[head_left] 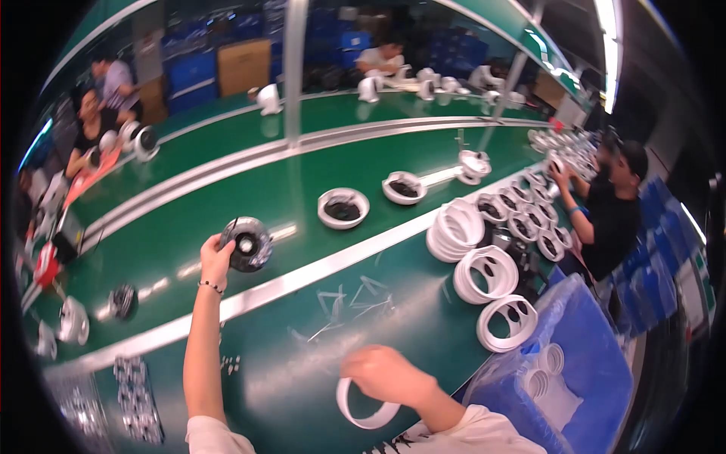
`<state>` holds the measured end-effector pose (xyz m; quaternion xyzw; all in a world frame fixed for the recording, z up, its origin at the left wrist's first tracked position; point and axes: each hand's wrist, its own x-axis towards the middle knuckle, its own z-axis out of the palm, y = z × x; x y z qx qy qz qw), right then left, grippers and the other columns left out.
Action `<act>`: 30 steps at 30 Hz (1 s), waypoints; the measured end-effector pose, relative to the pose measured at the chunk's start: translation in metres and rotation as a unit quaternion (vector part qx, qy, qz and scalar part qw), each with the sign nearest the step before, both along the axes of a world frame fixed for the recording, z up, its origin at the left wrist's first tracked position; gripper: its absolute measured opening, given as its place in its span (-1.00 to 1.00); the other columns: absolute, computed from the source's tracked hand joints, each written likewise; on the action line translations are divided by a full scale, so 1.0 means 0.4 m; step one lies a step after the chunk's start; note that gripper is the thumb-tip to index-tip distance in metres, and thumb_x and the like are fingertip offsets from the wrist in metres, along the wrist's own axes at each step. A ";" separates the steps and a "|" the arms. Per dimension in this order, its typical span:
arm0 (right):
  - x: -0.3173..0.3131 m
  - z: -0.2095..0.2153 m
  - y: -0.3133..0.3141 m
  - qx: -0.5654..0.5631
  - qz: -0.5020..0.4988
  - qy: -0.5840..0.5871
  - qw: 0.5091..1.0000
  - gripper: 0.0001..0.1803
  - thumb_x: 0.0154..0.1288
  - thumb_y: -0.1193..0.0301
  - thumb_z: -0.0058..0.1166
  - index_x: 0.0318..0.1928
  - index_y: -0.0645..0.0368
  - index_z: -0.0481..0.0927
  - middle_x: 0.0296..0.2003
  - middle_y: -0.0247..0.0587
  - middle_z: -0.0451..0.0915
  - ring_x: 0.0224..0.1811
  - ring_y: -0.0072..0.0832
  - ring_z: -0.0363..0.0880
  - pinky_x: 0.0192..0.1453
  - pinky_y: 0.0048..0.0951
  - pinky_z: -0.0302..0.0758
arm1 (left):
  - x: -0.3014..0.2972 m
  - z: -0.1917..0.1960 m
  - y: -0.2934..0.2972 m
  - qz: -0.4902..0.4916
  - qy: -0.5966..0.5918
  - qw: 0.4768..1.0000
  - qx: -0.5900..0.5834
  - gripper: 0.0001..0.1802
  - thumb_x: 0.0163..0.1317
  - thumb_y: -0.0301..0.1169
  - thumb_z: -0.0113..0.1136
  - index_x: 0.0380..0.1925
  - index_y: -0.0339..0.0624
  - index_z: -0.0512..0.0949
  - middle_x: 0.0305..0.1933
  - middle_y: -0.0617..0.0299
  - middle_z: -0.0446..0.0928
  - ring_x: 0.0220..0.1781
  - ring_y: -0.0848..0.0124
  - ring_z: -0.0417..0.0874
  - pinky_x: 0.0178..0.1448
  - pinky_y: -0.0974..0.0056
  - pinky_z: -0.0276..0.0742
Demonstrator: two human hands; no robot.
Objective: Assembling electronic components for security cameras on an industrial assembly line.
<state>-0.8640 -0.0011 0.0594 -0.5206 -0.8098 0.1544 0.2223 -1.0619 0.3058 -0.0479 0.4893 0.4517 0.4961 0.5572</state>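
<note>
Two hands closed, left hand (pixel 215 259) gripping black fan (pixel 246 244), right hand (pixel 386 372) holding white ring (pixel 364 412)

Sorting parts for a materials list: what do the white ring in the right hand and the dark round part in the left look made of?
White ring: likely moulded plastic, smooth, slightly glossy, uniform white. Dark round part: probably black plastic around a pale centre, with glints that might be metal; too blurred to tell.
</note>
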 end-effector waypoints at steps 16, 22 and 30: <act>-0.184 -0.027 -0.088 -0.187 -0.059 -0.144 0.970 0.19 -0.50 0.00 0.39 0.19 0.25 0.08 0.20 0.21 -0.07 0.22 0.21 -0.09 0.12 0.21 0.03 | -0.190 0.140 -0.323 0.095 -0.194 0.971 0.099 -0.56 0.06 -0.67 0.04 -0.06 -0.30 0.14 -0.14 0.11 0.41 -0.10 0.46 0.46 0.00 0.40 0.41; -0.177 -0.063 -0.087 -0.154 -0.073 -0.131 0.977 0.28 -0.53 0.07 0.44 0.20 0.36 -0.04 0.19 0.25 -0.05 0.21 0.21 -0.06 0.22 0.00 0.04 | -0.159 0.113 -0.340 0.071 -0.175 0.974 0.127 -0.52 0.07 -0.65 0.05 -0.03 -0.31 0.11 -0.04 0.09 0.36 0.00 0.43 0.42 0.11 0.35 0.34; -0.157 0.004 0.099 -0.070 -0.097 0.464 0.878 0.22 -0.40 0.36 0.41 0.25 0.25 -0.16 0.19 0.02 0.02 0.25 -0.22 0.07 0.11 -0.26 0.34 | -0.085 0.129 -0.428 0.053 -0.149 0.967 0.199 -0.37 0.02 -0.74 -0.08 0.12 -0.31 -0.01 0.07 0.04 0.25 0.14 0.36 0.30 0.23 0.30 0.19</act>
